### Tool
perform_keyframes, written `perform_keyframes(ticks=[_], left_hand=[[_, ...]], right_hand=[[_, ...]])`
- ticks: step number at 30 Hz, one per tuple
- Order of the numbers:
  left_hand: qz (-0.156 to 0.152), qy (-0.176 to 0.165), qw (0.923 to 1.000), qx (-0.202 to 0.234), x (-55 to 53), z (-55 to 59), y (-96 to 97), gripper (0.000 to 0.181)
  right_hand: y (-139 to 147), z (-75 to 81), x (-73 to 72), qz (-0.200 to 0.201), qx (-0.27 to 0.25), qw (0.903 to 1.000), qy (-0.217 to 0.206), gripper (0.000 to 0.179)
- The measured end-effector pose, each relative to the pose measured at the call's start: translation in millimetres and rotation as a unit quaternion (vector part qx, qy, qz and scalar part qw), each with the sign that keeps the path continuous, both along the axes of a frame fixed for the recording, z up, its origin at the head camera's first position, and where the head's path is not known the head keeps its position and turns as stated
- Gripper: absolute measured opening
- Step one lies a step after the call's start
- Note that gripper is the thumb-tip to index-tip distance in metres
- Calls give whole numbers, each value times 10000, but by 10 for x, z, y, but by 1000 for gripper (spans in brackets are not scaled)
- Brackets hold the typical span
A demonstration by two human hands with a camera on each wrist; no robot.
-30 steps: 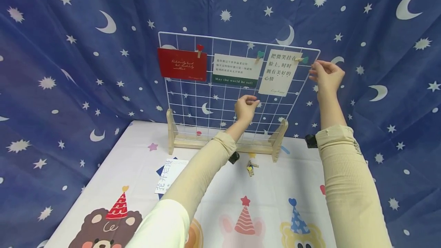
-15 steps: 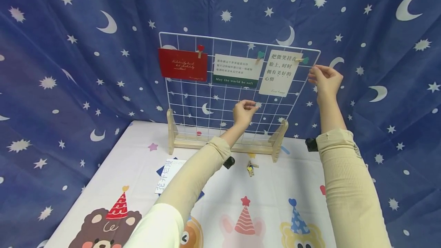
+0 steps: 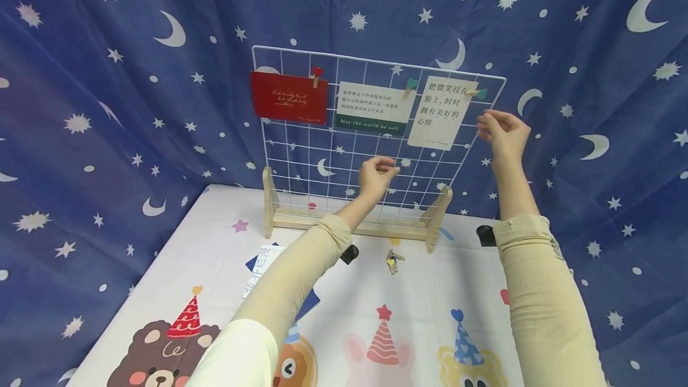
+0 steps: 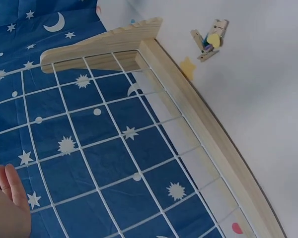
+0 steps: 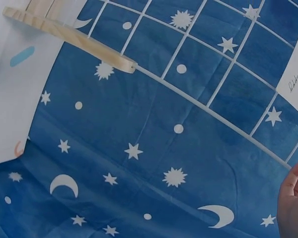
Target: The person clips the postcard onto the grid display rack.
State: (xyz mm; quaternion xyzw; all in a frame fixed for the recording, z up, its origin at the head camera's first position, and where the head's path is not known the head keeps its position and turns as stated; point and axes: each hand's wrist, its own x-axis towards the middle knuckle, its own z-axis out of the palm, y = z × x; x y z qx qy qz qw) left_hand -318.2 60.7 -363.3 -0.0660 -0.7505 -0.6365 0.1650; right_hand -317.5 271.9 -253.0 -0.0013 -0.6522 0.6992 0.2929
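In the head view my left hand hovers before the lower middle of a white wire grid, fingers loosely bent and nothing visible in them. My right hand is beside the grid's right edge, also with nothing visible in its loosely bent fingers. Three cards hang along the top: a red card with a red heart clothespin, a white and green card with a teal heart clothespin, and an upright cream card. A teal heart clothespin lies sideways across that last card's upper right corner.
A wooden stand holds the grid upright on a white printed tablecloth. Several small wooden clothespins lie in front of it. White and blue cards lie partly under my left forearm. A starry blue curtain hangs behind.
My left hand has drawn down and to the left, away from the upright card. The right hand has dropped slightly along the grid's right side. The hung cards stay in place.
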Motion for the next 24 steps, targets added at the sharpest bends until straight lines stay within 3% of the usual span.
perform_keyframes(ticks=[9,19,24], left_hand=[[-169,73,9993,-331,41,-75,-182,17],[-198,124,9987,-443,105,4,-426,20],[-247,-27,9977,-626,119,1,-547,22]], right_hand=[[-13,-139,78,53,453,9989,80,16],[-58,-192,159,276,552,9977,284,12],[-71,-284,241,395,710,9964,227,11]])
